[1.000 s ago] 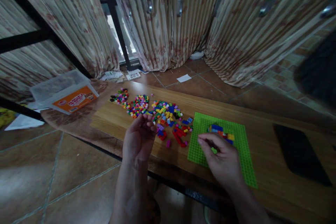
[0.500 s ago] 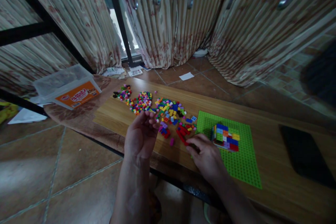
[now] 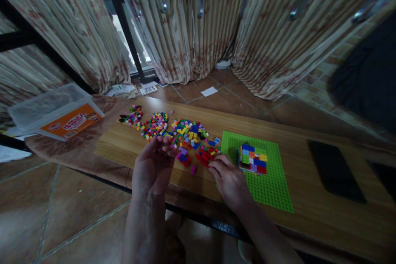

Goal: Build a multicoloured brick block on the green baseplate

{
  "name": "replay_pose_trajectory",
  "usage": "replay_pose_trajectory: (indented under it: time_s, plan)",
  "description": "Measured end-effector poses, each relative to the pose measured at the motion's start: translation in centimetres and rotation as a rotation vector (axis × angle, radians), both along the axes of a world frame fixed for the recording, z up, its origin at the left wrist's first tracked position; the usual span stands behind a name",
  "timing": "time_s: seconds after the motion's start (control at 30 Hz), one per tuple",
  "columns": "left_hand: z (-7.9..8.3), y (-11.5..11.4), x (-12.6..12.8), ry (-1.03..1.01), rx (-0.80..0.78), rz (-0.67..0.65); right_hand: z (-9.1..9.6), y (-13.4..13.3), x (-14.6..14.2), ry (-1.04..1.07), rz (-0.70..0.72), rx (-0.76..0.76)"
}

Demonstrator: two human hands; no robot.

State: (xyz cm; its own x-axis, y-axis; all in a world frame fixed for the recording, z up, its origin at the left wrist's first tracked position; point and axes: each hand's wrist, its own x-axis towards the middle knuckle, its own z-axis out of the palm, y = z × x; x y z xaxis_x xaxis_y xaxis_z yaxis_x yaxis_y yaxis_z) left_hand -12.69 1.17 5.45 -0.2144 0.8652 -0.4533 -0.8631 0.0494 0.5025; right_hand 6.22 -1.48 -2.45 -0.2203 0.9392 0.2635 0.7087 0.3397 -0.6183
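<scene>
Nearest, by the near edge of the bench (image 3: 123, 146), the left hand (image 3: 153, 169) lies palm up, its fingers loosely open (whether a brick lies in it, I cannot tell). The right hand (image 3: 229, 179) is palm down, its fingers (image 3: 214, 166) at the red bricks (image 3: 202, 158); a grip is not visible. Behind stands the block build (image 3: 252, 159) on the green baseplate (image 3: 269, 192). A careless wrist may sweep red bricks over the near edge.

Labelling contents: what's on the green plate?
A small block of mixed-colour bricks sits on the green plate. The right hand covers its near-left edge; anything there is hidden.
</scene>
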Motion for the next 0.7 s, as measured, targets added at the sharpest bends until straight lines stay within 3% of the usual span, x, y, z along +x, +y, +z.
replay_pose_trajectory:
  time_s: [0.1, 0.2, 0.33, 0.5, 0.7]
  plan:
    - [0.0, 0.1, 0.0, 0.007, -0.005, 0.008, 1.1, -0.3, 0.3, 0.090, -0.003, 0.001]
    - [0.2, 0.1, 0.1, 0.017, -0.012, 0.013, 2.7, -0.5, 2.4, 0.178, -0.036, 0.028]
    - [0.1, 0.0, 0.2, 0.016, -0.004, 0.003, 4.0, 0.1, 7.5, 0.234, -0.316, 0.127]
    - [-0.2, 0.1, 0.5, 0.004, 0.004, -0.018, 3.5, 1.0, 11.7, 0.174, -0.427, 0.075]
    - [-0.2, 0.3, 0.7, 0.006, 0.002, -0.017, 2.9, 1.4, 11.2, 0.100, -0.403, -0.030]
